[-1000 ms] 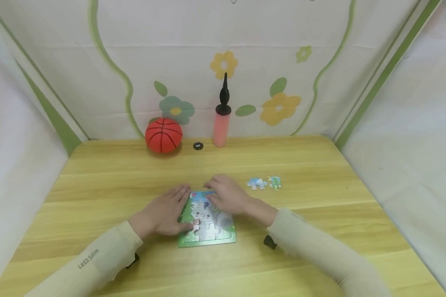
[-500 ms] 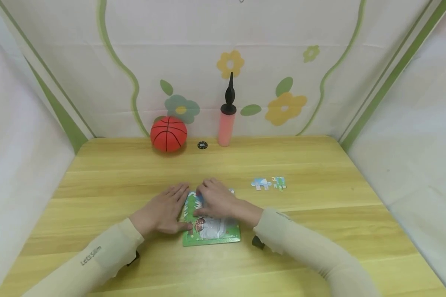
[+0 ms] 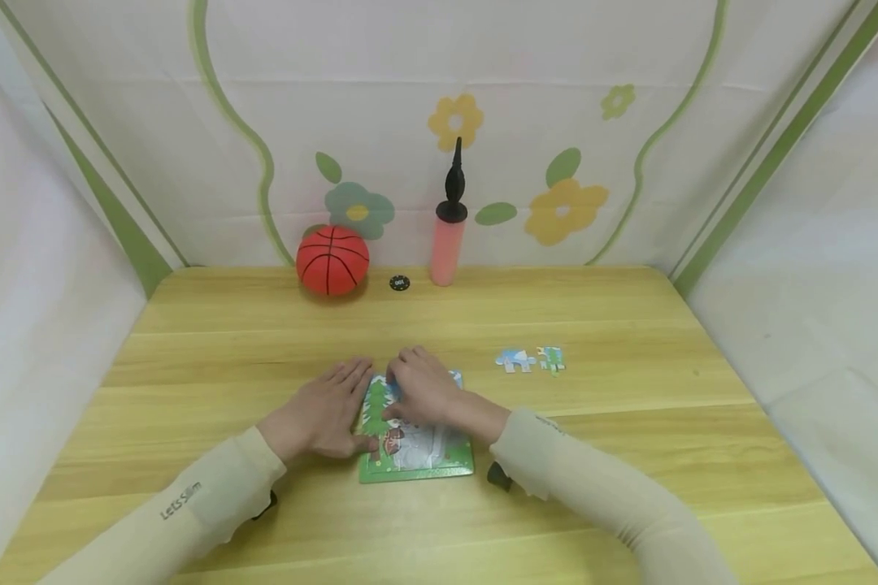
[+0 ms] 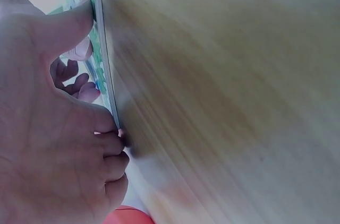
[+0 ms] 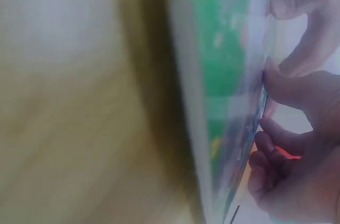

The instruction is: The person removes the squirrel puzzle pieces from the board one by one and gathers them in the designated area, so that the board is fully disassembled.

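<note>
A square jigsaw board (image 3: 417, 474) with a green border lies on the table, showing a green tree at its left. My left hand (image 3: 316, 421) lies along its left side, fingers stretched toward the far corner and thumb resting on the picture. In the left wrist view, the left thumb (image 4: 71, 27) overlaps the board's edge. My right hand (image 3: 426, 388) covers the upper middle of the picture, fingers bent. Its thumb and fingertips stand apart right at the surface in the right wrist view. I cannot tell whether they grip a piece.
Two loose puzzle pieces, one blue and white (image 3: 515, 361) and one mostly green (image 3: 553, 358), lie right of the board. Along the back stand a red toy basketball (image 3: 332, 260), a black chip (image 3: 399, 283) and a pink hand pump (image 3: 447, 252). White cloth walls enclose the table.
My right hand has moved left across the board's upper part and then stayed there. The green tree shows clearly beside it now. My left hand keeps its place by the board.
</note>
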Demonstrator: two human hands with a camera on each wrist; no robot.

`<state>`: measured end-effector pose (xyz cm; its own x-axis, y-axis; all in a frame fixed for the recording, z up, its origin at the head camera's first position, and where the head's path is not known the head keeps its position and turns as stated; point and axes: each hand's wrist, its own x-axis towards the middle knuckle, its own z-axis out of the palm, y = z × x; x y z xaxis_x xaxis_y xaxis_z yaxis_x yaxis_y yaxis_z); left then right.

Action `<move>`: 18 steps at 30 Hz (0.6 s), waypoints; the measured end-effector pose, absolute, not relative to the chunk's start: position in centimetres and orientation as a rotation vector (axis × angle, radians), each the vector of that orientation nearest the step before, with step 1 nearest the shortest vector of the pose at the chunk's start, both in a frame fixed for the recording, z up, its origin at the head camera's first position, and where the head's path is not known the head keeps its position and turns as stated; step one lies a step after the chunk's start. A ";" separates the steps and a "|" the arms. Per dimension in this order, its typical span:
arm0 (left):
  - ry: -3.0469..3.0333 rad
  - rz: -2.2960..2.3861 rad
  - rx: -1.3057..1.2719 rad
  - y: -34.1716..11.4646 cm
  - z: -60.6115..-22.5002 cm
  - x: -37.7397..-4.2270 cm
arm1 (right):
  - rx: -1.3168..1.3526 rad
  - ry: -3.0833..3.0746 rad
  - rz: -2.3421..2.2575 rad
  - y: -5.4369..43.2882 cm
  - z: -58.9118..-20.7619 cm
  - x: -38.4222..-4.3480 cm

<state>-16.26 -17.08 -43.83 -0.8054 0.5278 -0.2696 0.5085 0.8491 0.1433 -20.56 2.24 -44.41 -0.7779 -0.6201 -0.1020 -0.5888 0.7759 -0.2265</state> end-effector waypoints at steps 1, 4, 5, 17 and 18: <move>2.724 0.092 0.781 -17.1 -43.8 -16.3 | -0.951 2.792 -0.271 2.1 -44.4 -20.6; 2.717 0.087 0.781 -17.1 -43.8 -16.3 | -0.961 2.777 -0.253 1.9 -44.3 -20.5; 2.715 0.084 0.780 -17.0 -43.8 -16.3 | -0.963 2.774 -0.248 1.8 -44.2 -20.5; 2.705 0.060 0.768 -17.0 -43.8 -16.3 | -0.884 2.747 -0.302 1.4 -43.9 -20.6; 2.705 0.060 0.766 -17.0 -43.8 -16.3 | -0.882 2.743 -0.297 1.3 -43.9 -20.7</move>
